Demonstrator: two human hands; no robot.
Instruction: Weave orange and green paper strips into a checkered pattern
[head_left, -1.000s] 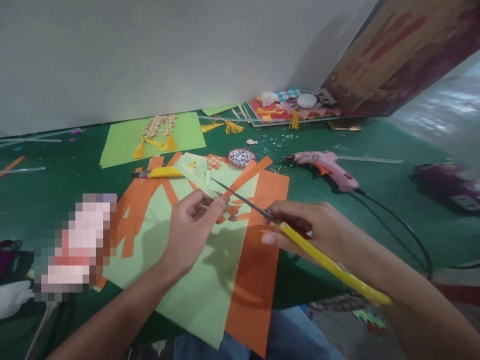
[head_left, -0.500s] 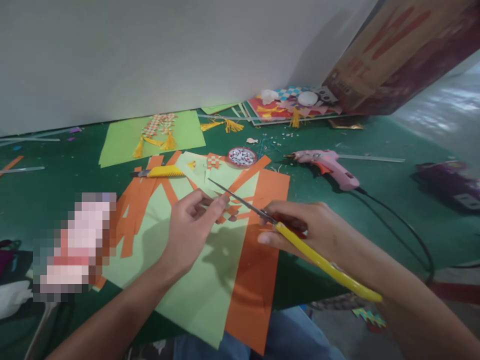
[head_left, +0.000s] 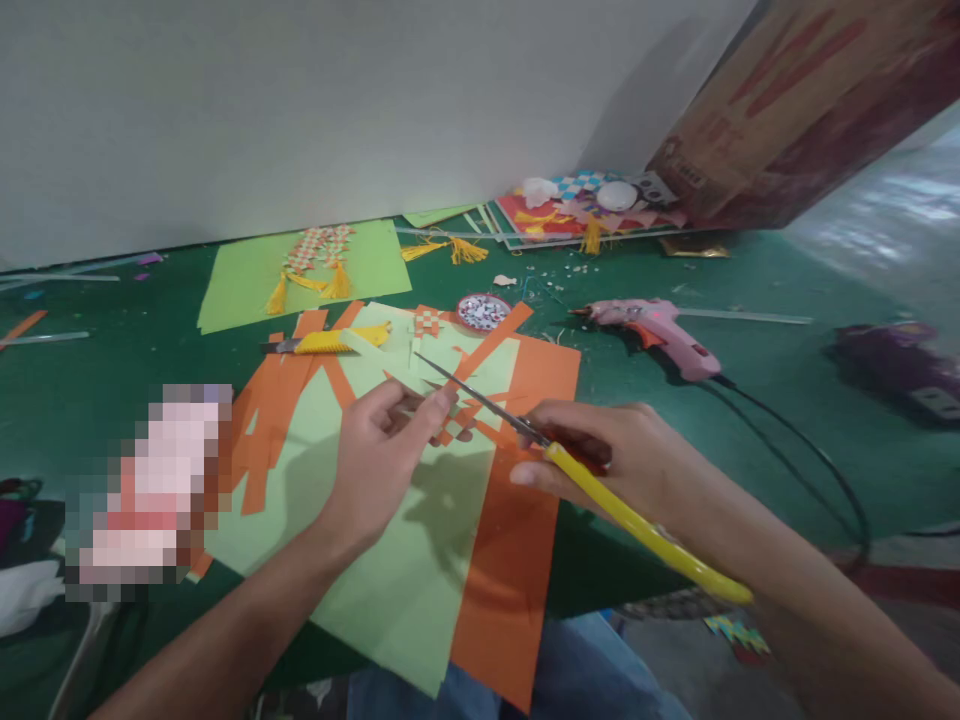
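My left hand [head_left: 394, 430] pinches a small woven piece of orange and pale green paper [head_left: 453, 430] between thumb and fingers. Loose strip ends stick out of the weave, among them an orange strip [head_left: 495, 345] pointing up and right. My right hand [head_left: 581, 450] is closed around yellow-handled scissors [head_left: 637, 515], gripping them near the pivot. Their thin, dark pointed end reaches left across the woven piece, just above my left thumb. Beneath both hands lie a pale green sheet [head_left: 375, 590] and an orange sheet [head_left: 510, 560]. My fingers hide part of the weave.
A yellow cutter [head_left: 330, 342] lies beyond my left hand. Past the sheets stands a round dish of small pieces [head_left: 484, 312]. To the right is a pink glue gun [head_left: 660, 335] with a trailing cord. Tasselled woven pieces [head_left: 319, 255] lie at the back.
The woven piece has turned slightly, its orange strip end swinging a little left. A pale strip end now crosses the yellow cutter. The scissors have shifted slightly left in my right hand.
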